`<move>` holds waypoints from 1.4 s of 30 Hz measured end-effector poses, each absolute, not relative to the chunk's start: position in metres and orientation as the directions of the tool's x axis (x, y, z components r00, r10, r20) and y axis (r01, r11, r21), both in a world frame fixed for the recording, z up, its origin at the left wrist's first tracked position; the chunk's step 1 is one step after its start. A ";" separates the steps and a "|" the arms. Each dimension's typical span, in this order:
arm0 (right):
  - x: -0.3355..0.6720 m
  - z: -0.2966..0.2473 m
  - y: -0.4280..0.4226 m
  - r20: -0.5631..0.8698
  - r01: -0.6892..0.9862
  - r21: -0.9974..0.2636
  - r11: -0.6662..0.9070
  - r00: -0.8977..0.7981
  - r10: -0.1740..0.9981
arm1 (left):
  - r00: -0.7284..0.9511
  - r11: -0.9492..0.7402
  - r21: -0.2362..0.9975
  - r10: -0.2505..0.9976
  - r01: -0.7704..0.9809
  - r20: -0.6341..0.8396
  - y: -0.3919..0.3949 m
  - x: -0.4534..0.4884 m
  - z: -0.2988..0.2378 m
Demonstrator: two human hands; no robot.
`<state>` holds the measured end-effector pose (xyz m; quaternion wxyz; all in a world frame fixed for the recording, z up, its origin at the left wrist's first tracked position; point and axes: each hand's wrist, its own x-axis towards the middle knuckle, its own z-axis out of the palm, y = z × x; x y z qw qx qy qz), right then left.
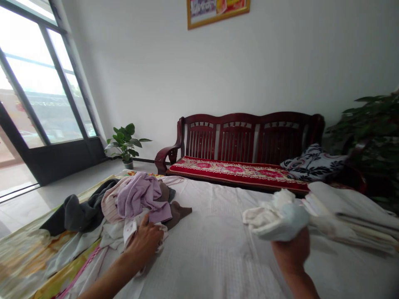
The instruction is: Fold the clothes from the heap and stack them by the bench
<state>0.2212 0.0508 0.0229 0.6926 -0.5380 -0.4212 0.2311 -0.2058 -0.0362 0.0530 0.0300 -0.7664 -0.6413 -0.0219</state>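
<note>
Head view: two hands (149,237) (292,249), one pale bundle (276,218).

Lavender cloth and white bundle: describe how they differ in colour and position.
The lavender cloth is pale purple; the white bundle is mostly off-white. The lavender cloth lies on the heap, while the white bundle is gripped in the right hand. Both look crumpled.

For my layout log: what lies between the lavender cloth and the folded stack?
In the head view, left to right: brown cloth, a stretch of white sheet, then the pale bundle held in the right hand.
</note>
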 end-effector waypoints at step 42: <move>0.189 -0.013 0.036 0.730 0.777 -0.398 0.488 -0.054 0.681 | -0.481 -0.170 0.947 0.876 -0.273 0.019 0.049 -0.063 -0.024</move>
